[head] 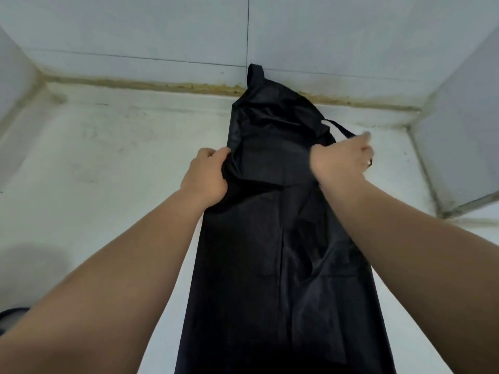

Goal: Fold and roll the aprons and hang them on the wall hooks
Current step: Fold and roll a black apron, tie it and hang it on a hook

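Black apron lies lengthwise down frame centre on white desk. Left hand grips its left edge. Right hand, blurred, at strap, grip unclear. Risk: uneven pull skews fold, strap gets trapped inside.

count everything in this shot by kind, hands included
black apron: 1
hands: 2 (left hand, right hand)
dark object cut off at the lower left edge, too little showing to identify: 1
total: 4
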